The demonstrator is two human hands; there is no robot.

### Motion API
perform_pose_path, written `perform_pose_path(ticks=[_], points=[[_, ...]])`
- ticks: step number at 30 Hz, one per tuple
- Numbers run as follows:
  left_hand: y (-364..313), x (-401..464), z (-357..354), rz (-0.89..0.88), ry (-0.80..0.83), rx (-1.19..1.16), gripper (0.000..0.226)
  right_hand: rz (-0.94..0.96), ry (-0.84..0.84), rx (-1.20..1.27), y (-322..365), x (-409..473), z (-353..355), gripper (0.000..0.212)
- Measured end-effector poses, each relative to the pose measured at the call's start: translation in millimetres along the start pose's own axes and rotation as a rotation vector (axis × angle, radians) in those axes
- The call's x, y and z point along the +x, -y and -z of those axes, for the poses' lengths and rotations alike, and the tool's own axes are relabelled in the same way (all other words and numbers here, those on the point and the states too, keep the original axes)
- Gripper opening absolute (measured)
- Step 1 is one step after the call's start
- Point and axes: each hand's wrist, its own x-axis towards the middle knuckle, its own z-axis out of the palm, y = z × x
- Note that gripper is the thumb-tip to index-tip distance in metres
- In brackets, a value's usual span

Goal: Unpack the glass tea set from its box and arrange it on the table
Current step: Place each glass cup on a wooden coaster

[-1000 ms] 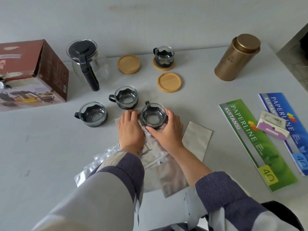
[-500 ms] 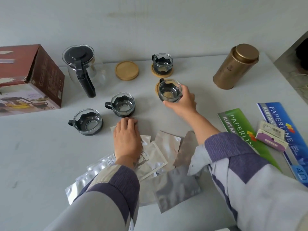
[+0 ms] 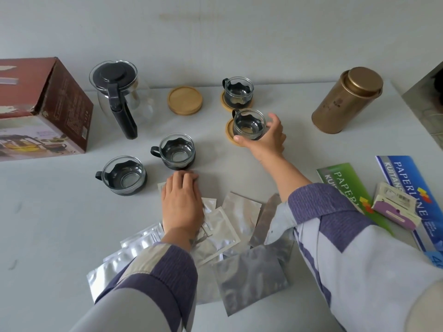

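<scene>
I've got right hand (image 3: pixel 266 137) gripping the glass cup (image 3: pixel 249 124) over the near coaster (image 3: pixel 233 135), left hand (image 3: pixel 183 202) flat on the foil pouches (image 3: pixel 230 221); I'd centre it, then let go

A single wide-angle view from the person's head looks forward and steeply down onto the white table (image 3: pixel 60 224). Both sleeved forearms enter from the bottom edge, close to the lens. The far table edge meets the pale wall (image 3: pixel 215 32) near the top, and straight lines bow slightly toward the frame's sides.
</scene>
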Motion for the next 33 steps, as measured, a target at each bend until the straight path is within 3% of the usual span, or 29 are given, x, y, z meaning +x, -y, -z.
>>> perform_pose_path(ticks=[3, 8, 19, 24, 28, 30, 33], points=[[0.2, 0.0, 0.0, 0.001, -0.004, 0.000, 0.017, -0.039, -0.158, -0.035, 3.7, -3.5, -12.7, 0.102], [0.2, 0.0, -0.5, -0.009, -0.019, 0.008, 0.016, -0.078, -0.213, -0.079, 8.7, -5.0, -21.6, 0.093], [-1.4, 0.5, 0.9, 0.001, 0.001, 0.002, 0.018, -0.014, -0.090, -0.137, 5.9, -4.5, -8.9, 0.082], [-3.7, 2.4, 3.6, 0.022, 0.042, -0.003, 0.019, -0.023, -0.043, -0.122, 10.6, -13.5, -6.5, 0.104], [-4.2, 4.0, 16.1, 0.007, 0.152, -0.009, 0.044, -0.032, -0.071, -0.091, 17.3, -37.1, -10.2, 0.112], [-3.4, 6.2, 22.9, 0.010, 0.228, -0.057, 0.058, -0.010, -0.088, -0.100, 20.2, -53.6, -16.1, 0.110], [-4.2, 11.2, 31.9, 0.076, 0.319, -0.156, 0.060, 0.071, -0.107, -0.122, 28.0, -76.6, -28.8, 0.098]])
